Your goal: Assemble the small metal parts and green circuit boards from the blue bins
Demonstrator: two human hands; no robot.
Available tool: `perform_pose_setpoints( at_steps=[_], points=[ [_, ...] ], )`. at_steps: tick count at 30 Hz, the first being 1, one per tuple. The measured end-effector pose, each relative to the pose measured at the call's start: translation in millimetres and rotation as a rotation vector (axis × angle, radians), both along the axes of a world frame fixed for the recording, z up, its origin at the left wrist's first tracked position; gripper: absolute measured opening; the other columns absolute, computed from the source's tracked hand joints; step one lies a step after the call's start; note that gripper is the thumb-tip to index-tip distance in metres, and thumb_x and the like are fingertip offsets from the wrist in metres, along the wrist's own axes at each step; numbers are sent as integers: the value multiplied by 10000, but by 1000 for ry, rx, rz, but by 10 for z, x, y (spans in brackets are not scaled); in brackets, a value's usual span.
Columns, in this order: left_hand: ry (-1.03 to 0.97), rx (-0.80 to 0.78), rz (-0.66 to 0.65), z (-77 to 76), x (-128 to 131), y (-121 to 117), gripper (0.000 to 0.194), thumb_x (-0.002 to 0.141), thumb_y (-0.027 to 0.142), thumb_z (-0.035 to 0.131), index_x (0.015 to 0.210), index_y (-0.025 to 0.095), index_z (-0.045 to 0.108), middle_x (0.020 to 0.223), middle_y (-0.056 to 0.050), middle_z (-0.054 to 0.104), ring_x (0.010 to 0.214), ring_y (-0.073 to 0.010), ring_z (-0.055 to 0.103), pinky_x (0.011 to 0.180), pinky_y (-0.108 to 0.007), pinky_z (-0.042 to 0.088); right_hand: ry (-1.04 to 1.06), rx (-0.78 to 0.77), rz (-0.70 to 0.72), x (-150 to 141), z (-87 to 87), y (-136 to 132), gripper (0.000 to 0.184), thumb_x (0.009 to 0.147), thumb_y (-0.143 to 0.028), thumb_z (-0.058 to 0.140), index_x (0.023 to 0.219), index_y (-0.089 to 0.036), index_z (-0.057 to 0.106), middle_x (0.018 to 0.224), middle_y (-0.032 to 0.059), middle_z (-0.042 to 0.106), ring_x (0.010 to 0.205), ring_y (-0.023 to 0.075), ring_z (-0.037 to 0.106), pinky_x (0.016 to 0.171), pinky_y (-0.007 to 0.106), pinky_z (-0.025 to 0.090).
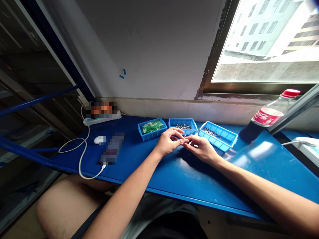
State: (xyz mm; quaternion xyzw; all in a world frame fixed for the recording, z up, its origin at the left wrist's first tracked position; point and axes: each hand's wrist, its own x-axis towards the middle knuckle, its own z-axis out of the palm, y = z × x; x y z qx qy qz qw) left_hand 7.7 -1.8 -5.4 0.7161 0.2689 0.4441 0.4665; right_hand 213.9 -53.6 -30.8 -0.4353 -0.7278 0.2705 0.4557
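Observation:
My left hand [169, 142] and my right hand [200, 147] meet over the blue table, fingertips pinched together. Something small and partly metallic shows between them, too small and too covered to name. Just behind the hands stands a blue bin [183, 120] of small, shiny metal parts [183, 126]. To its left, a second blue bin [150, 136] holds green plastic pieces [152, 126]. A third blue bin [227, 144], on the right, contains thin metal pins or screws [210, 132] gathered toward its left end; my right hand is close to its front side.
A cola bottle [267, 114] with a red cap stands at the right, near a metal post. On the left lie a phone-like blurred object [112, 148], a white cable [80, 162], a round white item [99, 139] and a power strip [104, 119]. Wall and window rise behind.

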Motion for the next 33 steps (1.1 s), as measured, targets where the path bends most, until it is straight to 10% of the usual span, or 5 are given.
perform_pose_setpoints(
  at_steps=[22,33],
  points=[
    [27,78,-25,-32,18,15,161,888,280,811,1014,190,855,1222,-124,767,1100,-258,751,806,-317,638,-48,-15,4,27,19,-4,337,1064,-511,575,965,-250,764,902,39,770,818,228,706,765,341,569],
    [401,394,133,-50,-33,16,310,955,212,697,1256,198,768,1241,-115,782,1182,-292,719,1090,-473,566,275,-189,-98,33,91,-11,361,1027,-600,601,1106,-280,747,868,37,720,767,224,659,737,370,584]
  ],
)
